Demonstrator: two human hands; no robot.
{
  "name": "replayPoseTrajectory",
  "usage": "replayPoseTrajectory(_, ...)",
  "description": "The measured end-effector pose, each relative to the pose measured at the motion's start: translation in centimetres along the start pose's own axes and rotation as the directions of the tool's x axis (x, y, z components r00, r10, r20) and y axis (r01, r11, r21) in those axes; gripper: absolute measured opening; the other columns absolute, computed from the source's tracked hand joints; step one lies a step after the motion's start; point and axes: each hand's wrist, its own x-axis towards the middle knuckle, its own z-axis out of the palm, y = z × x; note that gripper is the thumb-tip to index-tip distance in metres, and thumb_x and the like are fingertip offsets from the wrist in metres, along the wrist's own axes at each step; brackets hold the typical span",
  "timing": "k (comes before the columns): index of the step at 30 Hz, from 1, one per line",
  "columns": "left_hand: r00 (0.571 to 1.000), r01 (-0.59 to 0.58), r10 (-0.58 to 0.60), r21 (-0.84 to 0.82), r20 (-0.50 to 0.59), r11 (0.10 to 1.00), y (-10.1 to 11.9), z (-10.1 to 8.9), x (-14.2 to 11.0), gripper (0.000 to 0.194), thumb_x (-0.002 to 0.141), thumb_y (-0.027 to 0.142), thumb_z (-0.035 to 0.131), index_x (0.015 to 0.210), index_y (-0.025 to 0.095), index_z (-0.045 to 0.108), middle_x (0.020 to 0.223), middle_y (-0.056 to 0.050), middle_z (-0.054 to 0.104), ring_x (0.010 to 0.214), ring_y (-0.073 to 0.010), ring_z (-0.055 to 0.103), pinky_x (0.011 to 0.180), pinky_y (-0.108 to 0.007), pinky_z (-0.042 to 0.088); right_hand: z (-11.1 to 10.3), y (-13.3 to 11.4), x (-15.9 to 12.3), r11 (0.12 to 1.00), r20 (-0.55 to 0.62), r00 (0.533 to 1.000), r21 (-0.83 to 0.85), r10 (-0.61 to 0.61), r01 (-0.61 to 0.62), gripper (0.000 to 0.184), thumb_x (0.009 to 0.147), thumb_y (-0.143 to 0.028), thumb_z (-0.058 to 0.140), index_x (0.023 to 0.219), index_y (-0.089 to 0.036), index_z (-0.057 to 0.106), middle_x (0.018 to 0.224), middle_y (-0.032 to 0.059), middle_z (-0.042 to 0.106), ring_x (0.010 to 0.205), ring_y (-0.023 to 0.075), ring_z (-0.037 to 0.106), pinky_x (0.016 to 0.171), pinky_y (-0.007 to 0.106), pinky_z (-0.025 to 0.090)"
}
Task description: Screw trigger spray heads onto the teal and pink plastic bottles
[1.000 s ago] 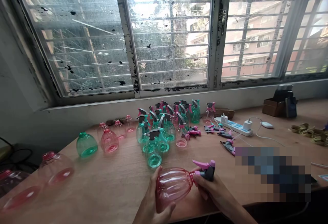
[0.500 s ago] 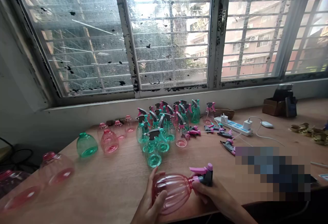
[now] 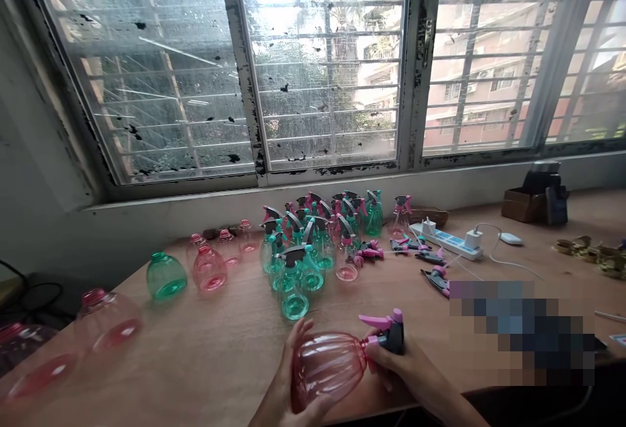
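So, left hand [image 3: 288,368] curls round the body of a ribbed pink spray bottle [image 3: 327,368], fingers spread over the clear plastic. Right hand [image 3: 403,368] is closed around the neck end, just under a pink-and-grey trigger head [image 3: 394,332] seated at the bottle's mouth. Bottle lies roughly level, held between both hands over the front edge of a wooden desk [image 3: 235,342].

Just ahead stands a dense cluster of assembled teal spray bottles [image 3: 293,290], with pink-headed ones mixed in. Left of it: a headless teal bottle body [image 3: 166,277], several headless pink bottle bodies [image 3: 209,270], and two larger pink ones at the desk's left end [image 3: 105,323].

Right of the cluster, loose trigger heads [image 3: 435,278] lie on the wood near a white power strip [image 3: 445,243] with plugs in it. White computer mouse [image 3: 511,238] beside that, cardboard box [image 3: 521,206] behind it with dark items on top. Small gold-coloured pieces [image 3: 584,250] at far right, too small to identify. Pixelated patch [image 3: 518,329] hides part of the desk.

Desk runs along a white ledge [image 3: 147,228] under a barred window [image 3: 323,68], frame paint chipped black, glass streaked. Palm and pinkish apartment block outside.
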Motion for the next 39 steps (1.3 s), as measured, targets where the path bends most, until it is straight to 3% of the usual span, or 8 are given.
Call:
replayPoseTrajectory(4,1.0,0.011,-0.011,0.041,-0.002,0.999,-0.2,0.0,0.0,0.089,0.087,0.064,0.062,0.16,0.03,0.023,0.169,-0.006,0.029,0.156,-0.0329,0.024,0.126,-0.041,0.026,0.1,0.0,0.0,1.0,-0.002,1.0,-0.018,0.0,0.0,0.065,0.08,-0.057,0.079,0.129,-0.016,0.065,0.066,-0.0025,0.066,0.048,0.0113,0.051,0.05,0.025,0.036)
replayPoseTrajectory(7,0.997,0.052,-0.049,0.051,-0.057,0.997,-0.1,-0.1,0.1,0.081,0.093,0.064,0.052,0.16,0.029,0.023,0.168,-0.008,0.031,0.153,-0.033,0.03,0.125,-0.043,0.028,0.1,0.1,0.1,0.998,-0.007,1.0,-0.056,0.013,-0.013,0.066,0.077,-0.059,0.08,0.125,-0.015,0.069,0.065,-0.0021,0.066,0.047,0.0111,0.05,0.051,0.026,0.036)
replayPoseTrajectory(16,0.993,0.116,-0.113,0.095,-0.032,0.989,0.8,-0.1,0.2,0.084,0.088,0.043,0.071,0.158,0.026,0.027,0.169,-0.01,0.029,0.156,-0.0332,0.024,0.128,-0.046,0.023,0.4,-0.5,-0.4,0.996,-0.067,0.997,-0.077,0.035,-0.04,0.074,0.071,-0.064,0.081,0.127,-0.016,0.07,0.052,-0.0044,0.059,0.052,0.0158,0.051,0.056,0.03,0.04)
replayPoseTrajectory(24,0.994,0.101,-0.093,0.181,-0.049,0.978,-0.1,0.0,0.4,0.092,0.088,0.038,0.072,0.159,0.023,0.016,0.169,-0.012,0.026,0.156,-0.0309,0.023,0.13,-0.043,0.016,0.3,-0.1,-0.4,0.999,-0.024,1.0,-0.048,0.019,-0.02,0.077,0.071,-0.061,0.083,0.133,-0.018,0.065,0.057,-0.0059,0.056,0.053,0.0131,0.048,0.054,0.027,0.039)
replayPoseTrajectory(27,0.995,0.027,-0.017,0.107,-0.093,0.994,-1.3,0.2,0.5,0.088,0.084,0.05,0.074,0.155,0.027,0.027,0.169,-0.012,0.026,0.154,-0.0353,0.028,0.128,-0.048,0.02,0.2,0.0,-0.4,0.998,-0.02,1.0,-0.068,0.018,-0.019,0.075,0.073,-0.058,0.083,0.133,-0.018,0.064,0.058,-0.0066,0.055,0.051,0.0125,0.048,0.052,0.026,0.038)
replayPoseTrajectory(32,0.974,-0.033,0.014,-0.079,-0.224,0.996,-3.2,0.1,0.9,0.051,0.092,0.067,0.05,0.124,0.027,0.053,0.17,-0.009,0.022,0.153,-0.0368,0.028,0.126,-0.054,0.021,-0.1,0.4,-0.6,0.996,-0.014,0.999,-0.088,0.029,-0.03,0.058,0.071,-0.052,0.086,0.115,-0.016,0.07,0.056,-0.0068,0.056,0.054,0.0145,0.054,0.054,0.027,0.042)
replayPoseTrajectory(36,0.977,0.035,-0.052,-0.088,-0.205,0.996,-3.0,-0.3,1.0,0.053,0.092,0.067,0.05,0.126,0.026,0.051,0.164,-0.014,0.033,0.146,-0.038,0.038,0.123,-0.057,0.025,-0.3,0.6,-0.6,0.989,0.03,0.997,-0.13,0.074,-0.07,0.043,0.071,-0.05,0.086,0.091,-0.016,0.071,0.056,-0.0028,0.062,0.056,0.017,0.058,0.053,0.027,0.044)
replayPoseTrajectory(39,0.983,0.057,-0.069,-0.073,-0.17,0.996,-2.5,-0.4,0.9,0.066,0.089,0.065,0.056,0.142,0.028,0.041,0.16,-0.014,0.039,0.145,-0.0378,0.039,0.122,-0.057,0.028,-0.3,0.6,-0.6,0.993,0.031,0.998,-0.1,0.058,-0.054,0.055,0.072,-0.054,0.085,0.108,-0.014,0.071,0.056,-0.0038,0.061,0.053,0.0155,0.056,0.052,0.027,0.044)
